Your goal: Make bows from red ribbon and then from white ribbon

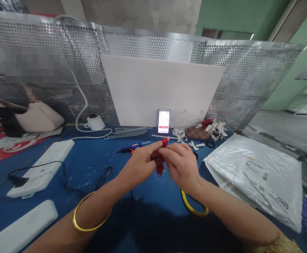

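Observation:
My left hand (140,163) and my right hand (181,165) meet over the middle of the blue table. Between them is a strip of red ribbon (160,169), its end hanging below the fingers. More red shows around the tip of my left index finger, which points forward. My left thumb and fingers are closed on the ribbon. The right fingers pinch it against the left ones; their exact grip is partly hidden. Just behind my left hand lies a blue glue gun (127,148) with an orange trigger. A yellow-and-black handle loop (194,207) lies beneath my right wrist.
A lit phone (164,121) leans on a white board (164,91). Glue sticks (129,131), white ribbon bows (196,145) and a checkered pouch (197,133) lie behind my hands. Power strips (42,168) with a black cable are left; a plastic mailing bag (258,175) is right.

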Action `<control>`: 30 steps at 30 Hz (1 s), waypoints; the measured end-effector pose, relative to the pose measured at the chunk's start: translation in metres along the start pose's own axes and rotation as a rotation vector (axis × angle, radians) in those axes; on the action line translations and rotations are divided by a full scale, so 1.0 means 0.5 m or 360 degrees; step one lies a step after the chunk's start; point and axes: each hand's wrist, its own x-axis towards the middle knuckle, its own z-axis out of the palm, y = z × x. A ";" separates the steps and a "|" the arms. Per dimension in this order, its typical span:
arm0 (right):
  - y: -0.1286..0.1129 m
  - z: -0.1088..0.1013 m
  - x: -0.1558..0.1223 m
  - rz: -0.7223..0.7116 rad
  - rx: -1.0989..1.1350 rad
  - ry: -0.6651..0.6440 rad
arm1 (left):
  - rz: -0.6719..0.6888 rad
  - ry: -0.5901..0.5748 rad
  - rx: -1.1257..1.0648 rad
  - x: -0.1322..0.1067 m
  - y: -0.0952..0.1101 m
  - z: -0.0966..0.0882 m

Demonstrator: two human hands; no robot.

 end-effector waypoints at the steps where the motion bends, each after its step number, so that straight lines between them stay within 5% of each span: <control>1: 0.000 0.000 0.000 -0.0060 -0.0156 -0.0053 | -0.0003 -0.0010 -0.0028 0.000 0.000 0.000; 9: 0.012 -0.024 0.016 -0.0231 -0.0555 -0.0411 | -0.0087 -0.0143 -0.0054 0.005 0.002 -0.004; 16: 0.029 -0.021 0.016 -0.0357 -0.0799 -0.0122 | -0.0137 -0.0192 -0.0232 0.005 0.010 0.001; 23: 0.038 0.004 0.004 -0.0223 -0.0424 0.0262 | -0.0159 -0.0220 -0.0292 0.005 0.008 0.011; 30: 0.026 0.002 0.007 -0.0342 -0.0532 -0.0090 | -0.0094 -0.0172 -0.0306 0.005 0.000 0.006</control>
